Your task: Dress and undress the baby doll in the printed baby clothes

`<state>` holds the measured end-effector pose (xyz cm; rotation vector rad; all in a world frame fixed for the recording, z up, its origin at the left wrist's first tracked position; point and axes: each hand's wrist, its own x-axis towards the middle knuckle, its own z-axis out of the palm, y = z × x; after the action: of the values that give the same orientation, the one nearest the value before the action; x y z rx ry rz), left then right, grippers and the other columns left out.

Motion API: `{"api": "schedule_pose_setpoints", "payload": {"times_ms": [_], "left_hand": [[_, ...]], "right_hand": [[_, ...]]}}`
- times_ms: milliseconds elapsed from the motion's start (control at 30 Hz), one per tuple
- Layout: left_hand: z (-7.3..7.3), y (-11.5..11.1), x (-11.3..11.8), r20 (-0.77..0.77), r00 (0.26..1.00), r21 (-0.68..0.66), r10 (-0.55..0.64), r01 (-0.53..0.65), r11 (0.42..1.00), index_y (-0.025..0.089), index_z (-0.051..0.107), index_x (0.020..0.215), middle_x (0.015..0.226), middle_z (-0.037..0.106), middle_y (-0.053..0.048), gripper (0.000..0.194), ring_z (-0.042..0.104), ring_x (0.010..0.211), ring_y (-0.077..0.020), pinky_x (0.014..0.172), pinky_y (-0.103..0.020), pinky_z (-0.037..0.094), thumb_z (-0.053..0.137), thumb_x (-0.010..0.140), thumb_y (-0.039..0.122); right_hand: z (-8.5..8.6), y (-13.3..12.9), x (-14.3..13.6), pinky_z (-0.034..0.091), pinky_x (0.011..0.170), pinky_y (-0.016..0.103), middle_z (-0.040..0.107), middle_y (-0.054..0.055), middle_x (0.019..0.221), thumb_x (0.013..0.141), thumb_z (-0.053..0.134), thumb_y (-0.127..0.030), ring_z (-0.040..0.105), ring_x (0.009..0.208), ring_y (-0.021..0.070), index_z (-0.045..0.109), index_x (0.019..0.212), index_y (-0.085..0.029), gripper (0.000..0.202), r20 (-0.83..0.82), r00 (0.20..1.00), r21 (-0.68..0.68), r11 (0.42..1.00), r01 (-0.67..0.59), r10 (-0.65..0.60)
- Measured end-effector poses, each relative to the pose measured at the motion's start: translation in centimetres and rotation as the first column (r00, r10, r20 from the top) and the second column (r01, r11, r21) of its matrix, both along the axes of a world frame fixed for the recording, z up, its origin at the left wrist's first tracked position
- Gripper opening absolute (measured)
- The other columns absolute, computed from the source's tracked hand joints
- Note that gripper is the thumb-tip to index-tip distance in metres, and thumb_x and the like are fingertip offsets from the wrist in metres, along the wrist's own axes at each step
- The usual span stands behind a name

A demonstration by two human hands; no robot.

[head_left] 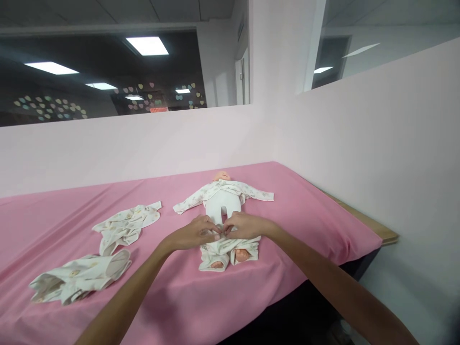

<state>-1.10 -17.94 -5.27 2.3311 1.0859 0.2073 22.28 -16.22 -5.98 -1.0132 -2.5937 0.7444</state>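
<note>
A baby doll lies on its back on the pink-covered table, head toward the wall. It wears a white patterned baby shirt with both sleeves spread out sideways, and its white body shows below the shirt. White patterned baby pants are bunched around its lower legs, the feet showing at the cuffs. My left hand and my right hand meet at the top of the pants between the legs, fingers pinched on the fabric. The exact grip is partly hidden by the fingers.
Two more pieces of white patterned baby clothing lie to the left: a crumpled one farther back and another nearer the front. The pink cloth drapes over the table's front edge. Walls with windows stand behind and to the right.
</note>
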Motion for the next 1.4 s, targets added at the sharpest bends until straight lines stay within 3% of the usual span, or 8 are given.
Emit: {"api": "schedule_pose_setpoints", "payload": {"times_ms": [133,333,533,667,900,1000,1233,1400], "left_hand": [[-0.1,-0.5,0.2,-0.055,0.997,0.140,-0.054,0.061,0.988,0.033,0.069,0.110,0.102,0.050,-0.005,0.034,0.045,0.103,-0.0236,0.091,-0.037,0.038,0.048,0.090,0.050],[-0.2,0.6,1.8,0.022,0.998,0.236,-0.056,0.049,0.970,0.022,0.064,0.085,0.093,0.053,-0.004,0.025,0.047,0.091,-0.0216,0.081,-0.033,0.038,0.049,0.088,0.043],[-0.1,4.3,2.8,0.504,0.816,-0.192,0.283,-0.214,0.958,0.020,0.046,0.075,0.066,0.044,0.004,0.037,0.039,0.056,-0.0105,0.051,-0.023,0.031,0.055,0.082,0.055],[-1.7,7.4,1.0,0.502,0.774,-0.279,0.386,-0.277,0.919,0.019,0.051,0.076,0.064,0.048,0.003,0.043,0.042,0.054,-0.0103,0.048,-0.022,0.029,0.067,0.071,0.058],[-5.3,9.0,-2.5,0.385,0.820,-0.171,0.424,-0.388,0.905,0.020,0.035,0.056,0.056,0.036,0.004,0.054,0.033,0.053,-0.0108,0.053,-0.025,0.029,0.057,0.075,0.065],[-5.3,10.5,-1.9,0.423,0.778,-0.075,0.465,-0.482,0.873,0.021,0.028,0.056,0.054,0.030,0.004,0.053,0.029,0.052,-0.0108,0.054,-0.026,0.025,0.052,0.080,0.061],[-5.3,15.6,1.4,0.538,0.613,0.112,0.579,-0.732,0.672,0.022,0.029,0.056,0.057,0.038,0.000,0.043,0.040,0.062,-0.0174,0.061,-0.028,0.025,0.040,0.088,0.049],[-7.3,15.6,1.2,0.525,0.593,0.058,0.611,-0.741,0.669,0.022,0.037,0.057,0.062,0.046,-0.002,0.042,0.046,0.070,-0.0201,0.066,-0.029,0.031,0.043,0.087,0.050]], "right_hand": [[0.2,-0.6,0.6,0.045,0.067,0.024,0.074,0.001,0.089,0.073,0.064,-0.021,0.065,0.080,0.0172,0.076,0.087,-0.022,0.020,-0.102,0.992,-0.090,0.993,-0.082,0.073],[1.0,1.0,0.6,0.041,0.059,0.024,0.070,0.001,0.077,0.070,0.063,-0.020,0.059,0.069,0.0154,0.073,0.074,-0.021,0.011,-0.343,0.926,-0.147,0.983,0.112,-0.157],[1.3,5.5,0.8,0.044,0.063,0.025,0.066,0.003,0.086,0.082,0.054,-0.038,0.058,0.073,0.0139,0.063,0.096,-0.018,0.026,-0.521,0.771,-0.245,0.930,0.275,-0.366],[-0.8,6.7,2.4,0.040,0.056,0.024,0.059,-0.001,0.068,0.074,0.066,-0.046,0.049,0.059,0.0115,0.062,0.077,-0.017,0.030,-0.455,0.778,-0.331,0.894,0.303,-0.433],[-4.7,6.9,5.2,0.027,0.050,0.026,0.040,-0.005,0.050,0.070,0.066,-0.058,0.034,0.051,0.0099,0.046,0.053,-0.020,0.047,-0.353,0.794,-0.335,0.859,0.387,-0.495],[-4.5,9.0,4.7,0.024,0.052,0.026,0.035,-0.005,0.054,0.076,0.060,-0.056,0.031,0.054,0.0102,0.038,0.054,-0.020,0.047,-0.418,0.736,-0.257,0.846,0.467,-0.533],[-3.9,14.5,2.0,0.028,0.060,0.027,0.033,-0.004,0.061,0.086,0.043,-0.051,0.033,0.064,0.0129,0.029,0.060,-0.022,0.041,-0.582,0.545,-0.141,0.735,0.663,-0.604],[-5.8,14.3,2.3,0.033,0.064,0.028,0.045,-0.003,0.061,0.082,0.048,-0.052,0.041,0.066,0.0150,0.040,0.060,-0.022,0.039,-0.510,0.600,-0.208,0.765,0.609,-0.617]]}}
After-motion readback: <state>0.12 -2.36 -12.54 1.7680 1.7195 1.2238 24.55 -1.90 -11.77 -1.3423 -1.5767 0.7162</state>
